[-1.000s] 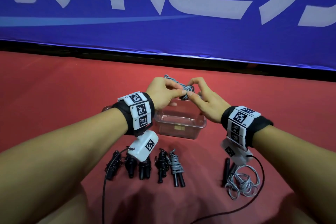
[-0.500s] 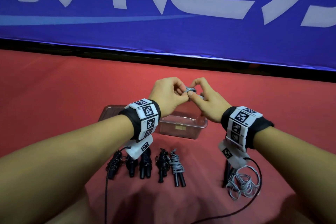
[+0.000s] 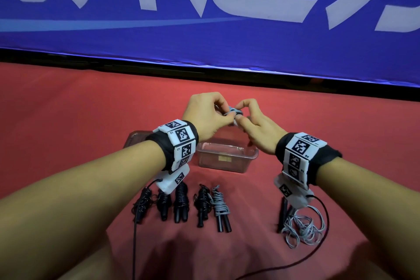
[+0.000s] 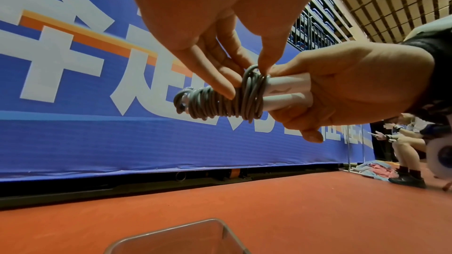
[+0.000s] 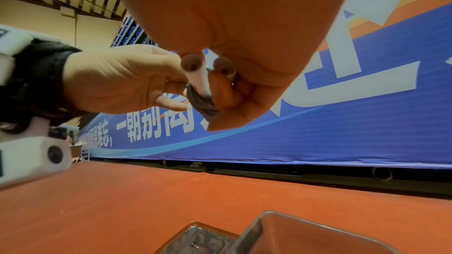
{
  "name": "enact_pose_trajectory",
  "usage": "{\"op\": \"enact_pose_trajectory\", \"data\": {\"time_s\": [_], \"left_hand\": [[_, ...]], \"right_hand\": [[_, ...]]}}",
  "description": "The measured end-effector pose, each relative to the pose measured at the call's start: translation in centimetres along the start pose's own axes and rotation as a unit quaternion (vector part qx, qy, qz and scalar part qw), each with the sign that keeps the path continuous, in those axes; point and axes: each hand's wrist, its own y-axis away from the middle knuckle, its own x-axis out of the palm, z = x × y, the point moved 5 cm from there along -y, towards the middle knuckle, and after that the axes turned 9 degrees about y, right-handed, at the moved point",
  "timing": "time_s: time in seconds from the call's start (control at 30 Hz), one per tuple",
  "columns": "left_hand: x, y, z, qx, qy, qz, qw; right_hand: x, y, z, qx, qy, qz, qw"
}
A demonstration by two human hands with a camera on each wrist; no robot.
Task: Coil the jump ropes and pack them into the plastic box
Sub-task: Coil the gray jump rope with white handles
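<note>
A grey jump rope [image 4: 215, 103] is wound round its two white handles [image 4: 288, 92]. My right hand [image 4: 293, 103] grips the handles side by side; their ends [image 5: 192, 63] show in the right wrist view. My left hand [image 4: 246, 81] pinches the last loop of cord at the coil's near end. Both hands [image 3: 227, 116] [image 3: 239, 118] hold the bundle [image 3: 234, 111] in the air just behind the clear plastic box [image 3: 227, 158], which stands open on the red floor. The box's inside is hidden from me.
The box's lid [image 3: 134, 141] lies left of it. Near me lies a row of coiled ropes, several black [image 3: 180, 202] and one grey [image 3: 219, 207]. A loose grey rope with black handles [image 3: 300, 227] lies at the right. A blue banner [image 3: 204, 29] closes the back.
The cord end that stuck out above my hands has been drawn into the coil. My left hand has moved in over the bundle and now pinches its last loop.
</note>
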Motion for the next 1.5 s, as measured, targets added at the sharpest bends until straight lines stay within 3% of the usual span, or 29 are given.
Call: {"op": "enact_pose_trajectory", "data": {"time_s": [0.2, 0.7, 0.97, 1.07, 1.27, 1.5], "left_hand": [[0.3, 0.4, 0.5, 0.013, -0.079, 0.027, 0.996], [-0.1, 0.5, 0.5, 0.026, -0.017, 0.03, 0.999], [-0.1, -0.2, 1.4, -0.039, -0.052, 0.017, 0.998], [0.1, 0.0, 2.1, -0.092, 0.043, -0.031, 0.994], [0.2, -0.5, 3.1, -0.191, 0.218, -0.125, 0.949], [0.9, -0.8, 4.5, -0.172, 0.143, -0.062, 0.973]], "right_hand": [[0.4, 0.1, 0.4, 0.011, 0.04, 0.025, 0.999], [-0.2, 0.3, -0.1, 0.022, 0.022, 0.016, 0.999], [0.1, 0.2, -0.3, 0.02, -0.008, 0.024, 0.999], [0.2, -0.2, -0.5, 0.045, -0.036, 0.016, 0.998], [1.2, -0.6, -0.6, 0.054, -0.133, 0.017, 0.99], [2.1, 0.0, -1.6, 0.088, -0.195, 0.036, 0.976]]}}
